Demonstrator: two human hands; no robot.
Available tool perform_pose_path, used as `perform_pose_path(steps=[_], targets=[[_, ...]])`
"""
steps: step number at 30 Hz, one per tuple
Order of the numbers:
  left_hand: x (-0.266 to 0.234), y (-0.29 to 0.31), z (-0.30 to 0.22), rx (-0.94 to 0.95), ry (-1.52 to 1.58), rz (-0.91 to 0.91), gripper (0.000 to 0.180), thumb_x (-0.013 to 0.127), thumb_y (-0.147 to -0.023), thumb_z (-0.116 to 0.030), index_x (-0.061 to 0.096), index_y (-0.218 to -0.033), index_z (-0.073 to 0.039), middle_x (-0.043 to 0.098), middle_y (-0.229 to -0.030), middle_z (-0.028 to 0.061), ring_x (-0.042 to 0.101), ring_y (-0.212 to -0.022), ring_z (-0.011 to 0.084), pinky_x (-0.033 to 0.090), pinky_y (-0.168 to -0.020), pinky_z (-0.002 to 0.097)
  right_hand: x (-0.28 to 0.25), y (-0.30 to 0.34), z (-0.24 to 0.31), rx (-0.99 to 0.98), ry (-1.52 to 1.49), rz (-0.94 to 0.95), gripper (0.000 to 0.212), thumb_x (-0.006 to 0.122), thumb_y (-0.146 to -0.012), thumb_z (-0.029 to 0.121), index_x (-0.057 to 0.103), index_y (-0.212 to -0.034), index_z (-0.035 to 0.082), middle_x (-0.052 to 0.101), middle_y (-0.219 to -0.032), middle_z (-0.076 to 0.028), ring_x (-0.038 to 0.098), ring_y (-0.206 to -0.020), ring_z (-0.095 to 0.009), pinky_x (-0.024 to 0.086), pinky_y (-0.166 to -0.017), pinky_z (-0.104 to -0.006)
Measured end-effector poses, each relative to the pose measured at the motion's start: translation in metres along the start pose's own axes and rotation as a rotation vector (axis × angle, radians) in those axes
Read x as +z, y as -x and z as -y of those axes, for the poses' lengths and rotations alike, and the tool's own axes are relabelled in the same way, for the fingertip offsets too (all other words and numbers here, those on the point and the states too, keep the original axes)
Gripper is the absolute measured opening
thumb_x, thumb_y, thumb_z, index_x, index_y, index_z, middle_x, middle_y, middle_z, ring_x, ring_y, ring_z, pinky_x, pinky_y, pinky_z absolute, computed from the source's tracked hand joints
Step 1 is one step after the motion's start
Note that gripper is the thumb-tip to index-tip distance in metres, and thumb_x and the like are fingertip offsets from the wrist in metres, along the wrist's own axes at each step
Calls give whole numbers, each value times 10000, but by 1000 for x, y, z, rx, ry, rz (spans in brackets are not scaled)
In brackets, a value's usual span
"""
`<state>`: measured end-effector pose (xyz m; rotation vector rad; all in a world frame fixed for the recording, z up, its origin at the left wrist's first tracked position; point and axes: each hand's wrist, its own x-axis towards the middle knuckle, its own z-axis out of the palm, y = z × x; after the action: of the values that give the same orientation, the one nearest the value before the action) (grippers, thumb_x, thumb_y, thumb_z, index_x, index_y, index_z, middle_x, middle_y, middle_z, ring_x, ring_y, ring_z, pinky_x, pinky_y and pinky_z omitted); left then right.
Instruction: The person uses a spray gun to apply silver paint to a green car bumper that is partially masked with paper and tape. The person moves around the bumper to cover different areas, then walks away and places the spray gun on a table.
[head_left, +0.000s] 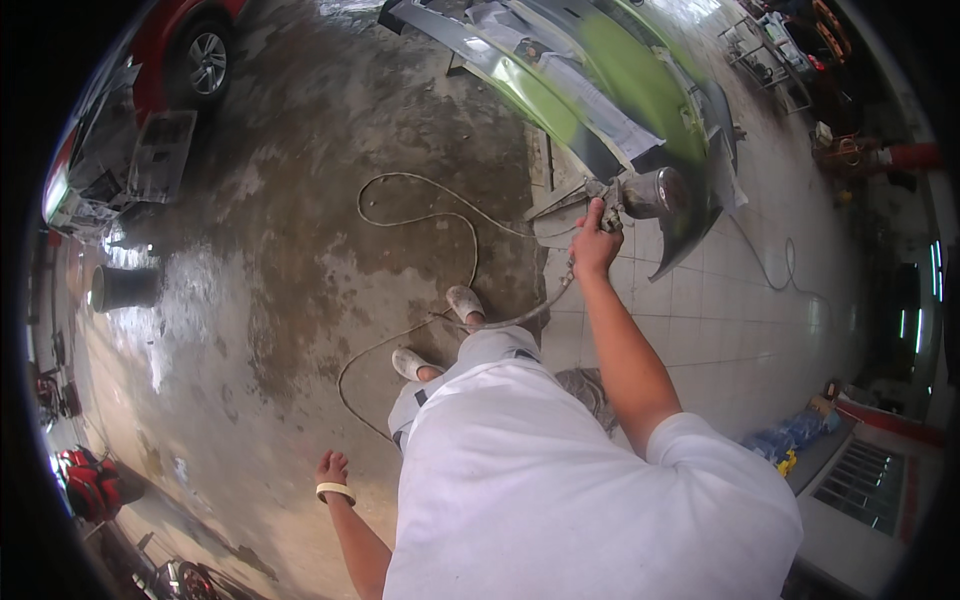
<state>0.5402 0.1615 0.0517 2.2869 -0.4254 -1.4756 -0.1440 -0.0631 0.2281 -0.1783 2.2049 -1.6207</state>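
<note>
My right hand [597, 245] is closed around the grip of a paint spray gun [609, 200], held out ahead with its metal cup [655, 192] to the right. An air hose [540, 312] runs from below the grip back toward my legs. Just beyond the gun is a car bumper [622, 62], partly green and partly dark, with strips of grey-white masking paper [595, 108] along it. The cup overlaps the bumper's near end in view; whether they touch I cannot tell. My left hand [333, 467] hangs low at my left side, holding nothing, its fingers loosely bent and apart.
The hose [415, 178] loops over the wet, stained concrete floor [300, 280] around my feet. White tiles [690, 310] cover the floor on the right. A red car [170, 60] stands far left, with a dark bucket-like cylinder [125, 288] nearer. Blue plastic-wrapped items [790, 437] lie lower right.
</note>
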Motion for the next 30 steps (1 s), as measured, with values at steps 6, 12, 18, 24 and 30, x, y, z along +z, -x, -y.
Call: perform_pose_path(steps=[6, 12, 18, 24, 30], targets=[[103, 43, -34, 49, -426, 244, 390, 631, -977, -208, 599, -1318, -20, 731, -1098, 94, 711, -887, 163, 517, -641, 279, 18, -31, 17, -105, -59, 57, 435, 627, -987, 439, 598, -897, 15, 588, -684, -49, 452, -361, -143, 317, -318, -316], [141, 7, 8, 171, -602, 404, 419, 646, -970, -217, 598, -1329, -5, 732, -1091, 100, 714, -920, 167, 514, -668, 291, 28, -48, 6, -38, 108, 38, 602, 601, -979, 515, 610, -670, -2, 587, -531, -64, 520, -359, -185, 382, -358, -349], [128, 19, -41, 7, -411, 301, 422, 632, -984, -226, 581, -1355, -30, 722, -1124, 99, 707, -948, 185, 539, -732, 318, 10, -18, -16, 118, -31, 37, 430, 617, -998, 414, 582, -900, -3, 624, -731, -97, 455, -349, -154, 308, -325, -327], [114, -1, -48, -18, -285, 213, 394, 648, -970, -204, 606, -1320, -26, 728, -1077, 71, 715, -890, 159, 483, -595, 256, 14, -29, -23, 15, -18, 9, 446, 622, -992, 422, 583, -871, -5, 612, -699, -85, 470, -353, -167, 321, -319, -330], [137, 3, -49, -21, -335, 232, 393, 660, -961, -193, 616, -1310, -18, 729, -1072, 77, 718, -869, 152, 487, -593, 259, 40, -58, 13, -25, -38, -3, 481, 640, -981, 434, 597, -818, -17, 632, -671, -76, 486, -356, -172, 357, -334, -342]])
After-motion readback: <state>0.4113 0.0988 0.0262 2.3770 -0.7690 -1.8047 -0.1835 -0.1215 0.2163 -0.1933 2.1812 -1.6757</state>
